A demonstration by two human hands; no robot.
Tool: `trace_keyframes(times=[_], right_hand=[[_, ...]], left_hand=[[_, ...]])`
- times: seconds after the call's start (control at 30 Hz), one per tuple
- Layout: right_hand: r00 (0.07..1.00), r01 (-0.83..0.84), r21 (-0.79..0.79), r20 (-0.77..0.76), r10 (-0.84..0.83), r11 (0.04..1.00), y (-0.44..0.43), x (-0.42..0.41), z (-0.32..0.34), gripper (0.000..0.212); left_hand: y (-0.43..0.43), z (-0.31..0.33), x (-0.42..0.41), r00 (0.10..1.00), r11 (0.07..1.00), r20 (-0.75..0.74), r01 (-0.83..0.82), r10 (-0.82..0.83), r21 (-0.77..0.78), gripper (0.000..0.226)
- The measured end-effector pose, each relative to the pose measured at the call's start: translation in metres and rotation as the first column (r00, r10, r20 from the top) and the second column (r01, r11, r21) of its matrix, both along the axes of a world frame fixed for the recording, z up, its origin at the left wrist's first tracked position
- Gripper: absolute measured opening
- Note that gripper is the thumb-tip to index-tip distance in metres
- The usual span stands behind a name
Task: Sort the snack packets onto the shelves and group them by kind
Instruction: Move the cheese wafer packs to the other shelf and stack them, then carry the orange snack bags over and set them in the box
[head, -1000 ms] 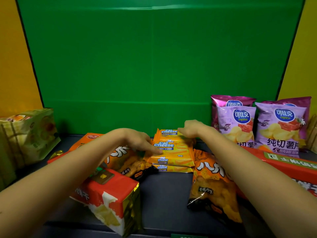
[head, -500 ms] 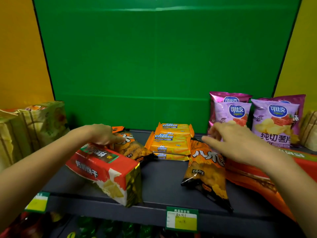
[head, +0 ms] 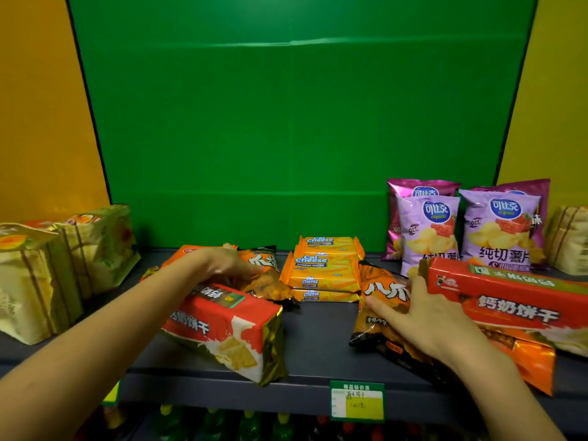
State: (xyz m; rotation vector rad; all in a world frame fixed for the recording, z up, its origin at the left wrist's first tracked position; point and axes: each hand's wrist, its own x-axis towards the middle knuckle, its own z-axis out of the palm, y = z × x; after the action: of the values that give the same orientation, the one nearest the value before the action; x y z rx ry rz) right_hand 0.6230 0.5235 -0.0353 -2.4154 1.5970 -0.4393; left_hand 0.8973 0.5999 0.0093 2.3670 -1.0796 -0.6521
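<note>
My left hand [head: 222, 265] reaches over a red biscuit pack [head: 229, 329] and closes on an orange-black snack bag [head: 265, 275] behind it. My right hand [head: 426, 316] lies with fingers spread on a second orange-black snack bag [head: 378, 297]; its thumb touches the left end of a long red biscuit pack [head: 509, 300]. Between the two bags lies a stack of yellow cheese wafer packs [head: 324, 272]. Purple chip bags [head: 426, 230] [head: 502, 230] stand upright at the back right.
Gold-green packs [head: 31, 281] [head: 101, 243] stand at the left, another gold pack [head: 569, 240] at the far right. An orange foil pack [head: 525, 361] lies under the long red pack. The grey shelf edge [head: 222, 389] carries a price tag [head: 356, 401]; bottles [head: 248, 424] below.
Both hands left the wafer stack. The left went to the left orange-black bag, the right dropped onto the right orange-black bag. The view pulled back and down.
</note>
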Motion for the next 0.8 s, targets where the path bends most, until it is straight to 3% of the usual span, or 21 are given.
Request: trace_keyframes(times=[0.2, 0.3, 0.53, 0.6, 0.67, 0.8], right_hand=[[0.991, 0.047, 0.077, 0.121, -0.056, 0.996, 0.002, 0.002, -0.008, 0.096], [0.979, 0.06, 0.109, 0.19, -0.08, 0.992, 0.003, 0.002, -0.011, 0.094], [0.915, 0.022, 0.216, 0.389, -0.107, 0.976, 0.009, 0.002, -0.013, 0.089], [0.884, 0.015, 0.238, 0.45, -0.124, 0.971, 0.009, 0.003, -0.016, 0.087], [0.846, 0.023, 0.241, 0.512, -0.147, 0.97, 0.007, 0.004, -0.018, 0.086], [0.753, 0.013, 0.239, 0.637, -0.167, 0.971, 0.003, 0.008, -0.021, 0.081]], left_hand=[[-0.009, -0.004, 0.007, 0.943, 0.997, -0.324, 0.076, -0.077, -0.017, 0.023], [-0.011, -0.005, 0.009, 0.921, 0.998, -0.385, 0.068, -0.068, -0.013, 0.02], [-0.012, -0.006, 0.019, 0.902, 0.995, -0.426, 0.026, -0.066, -0.101, 0.017], [-0.01, -0.005, 0.021, 0.902, 0.987, -0.426, 0.003, -0.071, -0.158, 0.027], [-0.009, -0.004, 0.023, 0.922, 0.97, -0.38, -0.025, -0.071, -0.242, 0.038], [-0.007, 0.001, 0.016, 0.968, 0.838, -0.241, -0.08, -0.063, -0.54, 0.032]])
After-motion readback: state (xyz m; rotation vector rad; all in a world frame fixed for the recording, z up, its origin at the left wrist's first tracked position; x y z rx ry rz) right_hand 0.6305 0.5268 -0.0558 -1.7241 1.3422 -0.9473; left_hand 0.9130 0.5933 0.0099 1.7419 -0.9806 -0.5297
